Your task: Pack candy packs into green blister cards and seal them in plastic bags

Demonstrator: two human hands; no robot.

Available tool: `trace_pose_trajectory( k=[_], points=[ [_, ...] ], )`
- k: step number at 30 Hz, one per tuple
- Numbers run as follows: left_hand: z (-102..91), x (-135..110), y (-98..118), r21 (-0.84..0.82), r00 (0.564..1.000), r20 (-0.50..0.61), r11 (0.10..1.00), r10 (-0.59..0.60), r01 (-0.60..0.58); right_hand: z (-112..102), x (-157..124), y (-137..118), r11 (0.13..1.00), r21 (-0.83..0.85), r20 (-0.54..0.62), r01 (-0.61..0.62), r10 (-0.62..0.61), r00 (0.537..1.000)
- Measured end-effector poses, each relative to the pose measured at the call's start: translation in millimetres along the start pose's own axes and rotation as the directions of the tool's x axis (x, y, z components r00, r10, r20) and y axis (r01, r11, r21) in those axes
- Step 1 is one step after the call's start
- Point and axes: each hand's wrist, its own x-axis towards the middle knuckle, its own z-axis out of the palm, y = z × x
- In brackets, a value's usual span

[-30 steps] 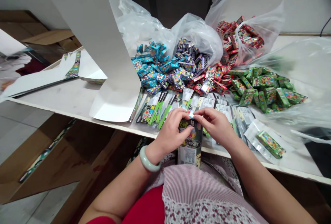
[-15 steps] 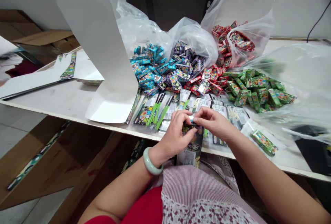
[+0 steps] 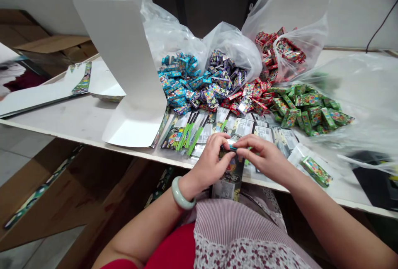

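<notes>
My left hand and my right hand meet at the table's near edge, both closed on the top end of a dark printed packet that hangs down toward my lap. My fingertips pinch its upper rim, where a thin blue-green edge shows. A pale green bangle circles my left wrist. Just beyond my hands lies a row of similar flat packets with green stripes.
Heaps of small boxes lie behind: blue, purple, red in clear plastic bags, green at the right. One green box in a clear sleeve lies at the right. A bent white cardboard sheet stands at the left.
My fingers have shifted slightly along the packet's top rim, my right hand dropping a little. The view has drifted slightly; the packet stays at the table's edge.
</notes>
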Motion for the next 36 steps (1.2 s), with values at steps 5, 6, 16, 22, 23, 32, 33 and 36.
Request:
trace_pose_trajectory(
  k=[5,6,16,22,23,32,33,36],
  points=[
    [-9.3,3.8,-0.2,0.074,0.998,0.036,0.995,0.059,-0.061,5.5,-15.0,10.5,0.974,-0.171,-0.108,0.147,-0.167,0.980],
    [-12.9,4.3,-0.4,0.105,0.996,0.043,0.991,0.073,-0.077,6.1,-16.3,12.2,0.972,-0.178,-0.122,0.151,-0.174,0.977],
    [-38.6,1.4,-9.4,0.093,0.996,0.049,0.992,0.077,-0.082,6.4,-11.5,7.2,0.916,-0.342,-0.071,0.211,-0.249,0.966],
    [-39.7,8.2,-17.0,-0.280,0.988,0.068,0.948,-0.136,0.149,6.0,-9.9,4.5,0.902,-0.364,-0.031,0.230,-0.259,0.965],
    [-41.9,11.3,-18.0,-0.314,0.984,0.091,0.933,-0.156,0.177,6.0,-10.1,4.2,0.901,-0.369,-0.028,0.230,-0.258,0.966],
    [-63.4,44.5,-16.4,-0.208,0.895,0.424,0.947,-0.140,0.247,7.9,-12.5,4.0,0.881,-0.391,0.006,0.266,-0.286,0.958],
    [-64.8,46.2,-15.0,-0.191,0.892,0.434,0.956,-0.123,0.225,7.9,-12.8,4.3,0.881,-0.387,0.015,0.271,-0.288,0.957],
    [-69.5,45.9,-11.5,-0.149,0.878,0.476,0.981,-0.040,0.125,8.0,-14.2,6.3,0.906,-0.352,-0.013,0.237,-0.258,0.966]
  ],
)
